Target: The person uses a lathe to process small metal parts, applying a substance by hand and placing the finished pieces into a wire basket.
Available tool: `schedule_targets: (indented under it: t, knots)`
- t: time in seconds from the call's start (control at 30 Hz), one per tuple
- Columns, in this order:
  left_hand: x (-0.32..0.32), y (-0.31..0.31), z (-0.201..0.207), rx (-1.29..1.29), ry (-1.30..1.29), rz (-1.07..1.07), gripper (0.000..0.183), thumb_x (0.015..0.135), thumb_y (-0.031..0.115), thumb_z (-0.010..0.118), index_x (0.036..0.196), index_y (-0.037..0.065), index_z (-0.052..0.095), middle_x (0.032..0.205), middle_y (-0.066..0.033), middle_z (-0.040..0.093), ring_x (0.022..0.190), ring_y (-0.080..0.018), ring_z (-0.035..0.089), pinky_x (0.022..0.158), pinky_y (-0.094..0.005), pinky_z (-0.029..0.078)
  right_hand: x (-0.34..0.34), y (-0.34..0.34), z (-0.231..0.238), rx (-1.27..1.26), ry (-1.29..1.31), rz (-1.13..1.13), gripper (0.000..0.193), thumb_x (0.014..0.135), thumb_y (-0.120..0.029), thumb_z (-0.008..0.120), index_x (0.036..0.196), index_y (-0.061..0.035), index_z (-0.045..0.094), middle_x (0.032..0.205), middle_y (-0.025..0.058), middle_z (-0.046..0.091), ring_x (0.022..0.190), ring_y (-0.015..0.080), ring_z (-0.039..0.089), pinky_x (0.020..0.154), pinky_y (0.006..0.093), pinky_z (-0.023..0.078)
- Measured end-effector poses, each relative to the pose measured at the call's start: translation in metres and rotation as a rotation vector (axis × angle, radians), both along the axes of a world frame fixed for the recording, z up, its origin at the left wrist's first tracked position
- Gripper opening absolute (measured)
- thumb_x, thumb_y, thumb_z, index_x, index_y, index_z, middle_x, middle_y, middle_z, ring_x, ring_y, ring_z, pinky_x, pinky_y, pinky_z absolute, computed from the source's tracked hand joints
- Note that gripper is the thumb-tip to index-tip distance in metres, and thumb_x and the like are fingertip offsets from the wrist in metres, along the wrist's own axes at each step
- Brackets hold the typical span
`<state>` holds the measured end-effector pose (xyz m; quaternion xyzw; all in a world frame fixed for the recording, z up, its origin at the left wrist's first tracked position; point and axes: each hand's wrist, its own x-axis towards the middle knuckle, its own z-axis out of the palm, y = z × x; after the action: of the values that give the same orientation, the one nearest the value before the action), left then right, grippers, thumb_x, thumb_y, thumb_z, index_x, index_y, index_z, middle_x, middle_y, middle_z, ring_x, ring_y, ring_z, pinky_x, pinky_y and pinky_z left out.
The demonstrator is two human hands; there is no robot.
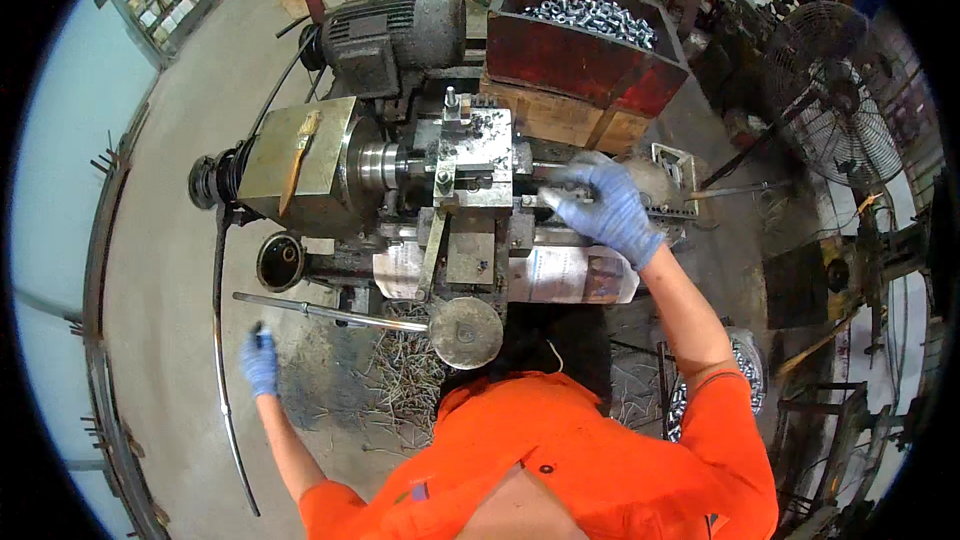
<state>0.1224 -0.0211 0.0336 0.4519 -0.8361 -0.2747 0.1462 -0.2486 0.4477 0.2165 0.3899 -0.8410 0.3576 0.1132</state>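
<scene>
My right hand (612, 208), in a blue-grey work glove, is at the right side of a small lathe's tool slide (478, 145). Its fingers are curled and partly blurred; whatever is between them is too small to make out. The spindle chuck (380, 166) faces the slide from the left. My left hand (260, 364), gloved too, hangs low on the left, just below the free end of a long metal lever (325, 312) and apart from it. Its fingers are drawn together with dark tips; any small thing in them cannot be made out. The lever meets a round metal disc (466, 333).
A brush (298, 162) lies on the headstock cover (265, 158). Behind stand a motor (395, 35) and a red bin (585, 58) of metal pieces. To the right are a fan (835, 90) and a container of metal parts (746, 365). Metal shavings (405, 370) litter the floor.
</scene>
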Motion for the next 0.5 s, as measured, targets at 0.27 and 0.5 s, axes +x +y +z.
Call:
schedule_targets:
  t: [0.27, 0.5]
  knots:
    - [0.103, -0.014, 0.094, -0.438, -0.119, 0.377, 0.042, 0.09, 0.039, 0.046, 0.109, 0.003, 0.059, 0.094, -0.0184, 0.064, 0.083, -0.0284, 0.061, 0.073, -0.037, 0.046, -0.019, -0.036, 0.009, -0.044, 0.028, 0.132, 0.036, 0.07, -0.039, 0.069, 0.079, -0.0044, 0.068, 0.095, 0.0112, 0.063, 0.088, 0.0284, 0.058, 0.08, 0.0365, 0.046]
    - [0.107, 0.027, 0.047, -0.415, -0.282, 0.628, 0.067, 0.089, 0.058, 0.025, 0.088, 0.006, 0.067, 0.079, -0.0171, 0.064, 0.075, -0.0359, 0.06, 0.066, -0.045, 0.045, -0.03, -0.045, 0.006, 0.04, -0.064, 0.161, 0.027, 0.069, -0.02, 0.073, 0.089, -0.0036, 0.065, 0.082, 0.0096, 0.062, 0.075, 0.0205, 0.063, 0.069, 0.0295, 0.052]
